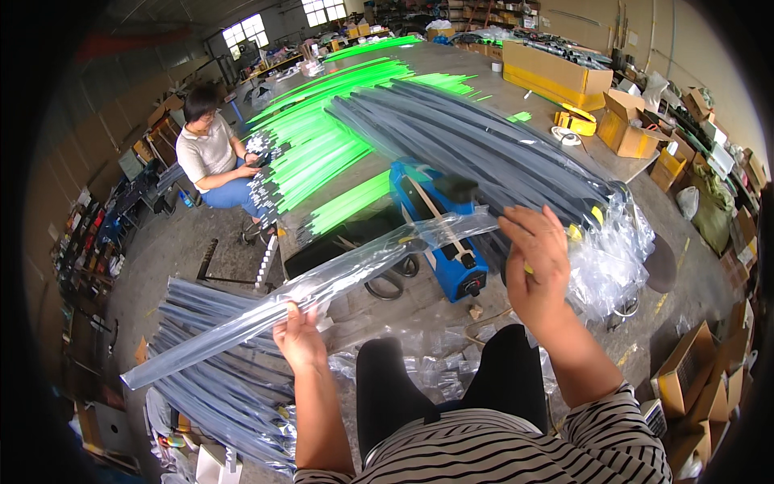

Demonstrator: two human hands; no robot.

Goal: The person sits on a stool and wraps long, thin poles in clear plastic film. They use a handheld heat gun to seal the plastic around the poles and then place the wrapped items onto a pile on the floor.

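Observation:
My left hand (300, 335) grips a long clear plastic sleeve (322, 281) with a grey strip inside, near its lower end. The sleeve slants up to the right, its upper end lying across a blue heat sealer (439, 242) on the table. My right hand (536, 258) hovers at that upper end, fingers spread, beside the sealer and a heap of grey strips (484, 153). Whether it touches the sleeve I cannot tell.
Bright green strips (322, 145) fan over the long table (451, 68). Bagged grey strips (226, 363) pile on the floor at my left. Empty clear bags (613, 250) heap at right. A seated person (211, 153) works across. Cardboard boxes (556, 73) stand beyond.

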